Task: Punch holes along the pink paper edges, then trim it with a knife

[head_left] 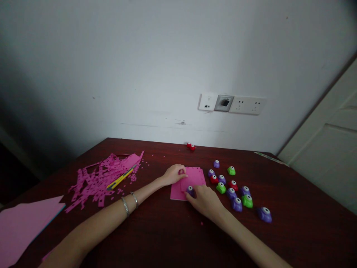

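Observation:
My left hand is at the left edge of a small pink paper sheet, its thumb and fingers closed on that edge. This sheet has a row of small punched holes along its top. Beneath it, a second pink sheet shows at the lower left. Around a small purple craft punch at the sheet's lower edge, my right hand is closed, with the thumb in front. The punch's underside and some fingertips are hidden.
Several purple, green and red craft punches stand at right; red ones sit near the wall. At left are pink paper scraps, a yellow pen-like tool and larger pink sheets. A strip lies far right.

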Tool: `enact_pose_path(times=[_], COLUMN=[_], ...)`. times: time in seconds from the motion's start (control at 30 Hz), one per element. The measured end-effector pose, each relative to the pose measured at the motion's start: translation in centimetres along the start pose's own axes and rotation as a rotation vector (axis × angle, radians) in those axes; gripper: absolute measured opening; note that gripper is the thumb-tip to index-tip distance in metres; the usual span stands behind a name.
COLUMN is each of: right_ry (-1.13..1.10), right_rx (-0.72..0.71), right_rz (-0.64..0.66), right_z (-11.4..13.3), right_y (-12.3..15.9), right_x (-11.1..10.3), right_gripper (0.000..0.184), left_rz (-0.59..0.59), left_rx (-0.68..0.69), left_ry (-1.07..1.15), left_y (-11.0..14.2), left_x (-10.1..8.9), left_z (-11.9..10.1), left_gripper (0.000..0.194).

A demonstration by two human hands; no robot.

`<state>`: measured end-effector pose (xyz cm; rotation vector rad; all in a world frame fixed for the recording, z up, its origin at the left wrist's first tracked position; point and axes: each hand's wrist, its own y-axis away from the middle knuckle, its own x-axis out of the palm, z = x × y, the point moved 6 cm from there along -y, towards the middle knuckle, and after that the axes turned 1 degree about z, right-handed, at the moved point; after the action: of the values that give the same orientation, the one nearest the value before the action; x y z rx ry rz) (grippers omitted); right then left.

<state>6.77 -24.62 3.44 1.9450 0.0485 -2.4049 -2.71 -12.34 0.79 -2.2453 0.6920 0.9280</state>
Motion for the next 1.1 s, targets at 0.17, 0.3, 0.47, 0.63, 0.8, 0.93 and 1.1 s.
enact_pose_path(times=[0.17, 0.3, 0.47, 0.63, 0.8, 0.93, 1.1], right_ry=[-0.02, -0.024, -0.039, 0.001, -0.015, -0.003, 0.041], right_rx=[-0.031, -0.002, 0.194, 0.34, 0.334, 0.34, 0.367], right_rz=[-0.01, -0.07, -0.152, -0.041, 0.043, 0.077, 0.086], right_z=[0.6, -1.9, -10.4, -17.3, -18.4, -18.4, -18.2], right_y=[1.3, 0.9, -2.1, -4.3, -5.5, -6.1, -6.4], right_x=[-0.4, -2.7, -6.8, -6.8, -4.9, -4.1, -3.8], right_gripper=[0.034, 0.039, 0.047, 0.046, 0.044, 0.041, 0.042], left_rz=[0.003, -0.001, 0.003, 0.01, 0.006, 0.005, 0.005], left_rx=[-0.01, -0.014, -0.023, -0.03, -0.033, -0.022, -0.024], left_ry=[0.008, 0.005, 0.02, 0.02, 0.003, 0.0, -0.006], left_y=[0.0, 0.0, 0.1, 0.2, 0.2, 0.2, 0.2], left_x=[-0.1, -0.1, -0.1, -0.3, -0.3, -0.3, -0.2], left_z=[0.0, -0.2, -0.2, -0.3, -0.3, -0.4, -0.3], left_gripper=[0.016, 0.015, 0.014, 0.014, 0.013, 0.014, 0.015])
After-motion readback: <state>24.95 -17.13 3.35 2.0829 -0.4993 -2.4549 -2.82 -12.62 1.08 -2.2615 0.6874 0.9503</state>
